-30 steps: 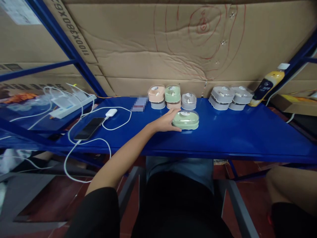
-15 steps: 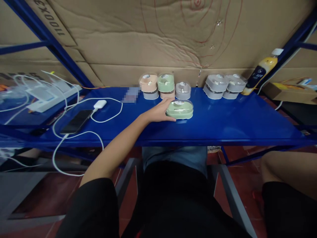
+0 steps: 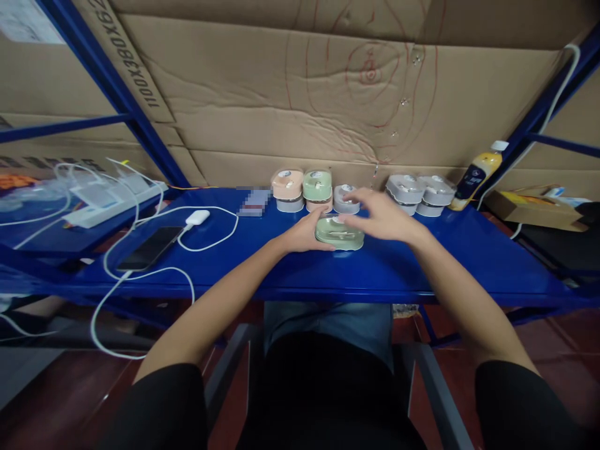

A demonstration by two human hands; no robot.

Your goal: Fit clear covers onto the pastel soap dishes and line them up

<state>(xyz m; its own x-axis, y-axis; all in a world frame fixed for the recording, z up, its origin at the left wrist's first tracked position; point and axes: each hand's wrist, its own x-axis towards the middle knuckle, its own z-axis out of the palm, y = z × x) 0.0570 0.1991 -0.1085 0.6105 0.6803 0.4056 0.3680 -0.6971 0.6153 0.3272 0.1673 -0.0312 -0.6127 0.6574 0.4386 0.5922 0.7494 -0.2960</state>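
Observation:
A light green oval case (image 3: 338,232) lies on the blue shelf (image 3: 422,262) in front of me. My left hand (image 3: 304,234) rests against the case's left end, fingers curved around its side. My right hand (image 3: 382,215) hovers over the case's right end with fingers spread, holding nothing. Behind the case stand a peach case (image 3: 287,185), a green case (image 3: 317,183) and a grey case (image 3: 345,197) in a row against the cardboard.
Two more grey cases (image 3: 419,190) sit at the back right beside a yellow bottle (image 3: 474,176). A black phone (image 3: 149,247) with white cable and charger (image 3: 197,217) lies at left, near a power strip (image 3: 107,200). Cardboard (image 3: 290,94) backs the shelf.
My right hand has come up from below the shelf and now hovers over the green case. The left hand stays against the case. The camera view shifted slightly.

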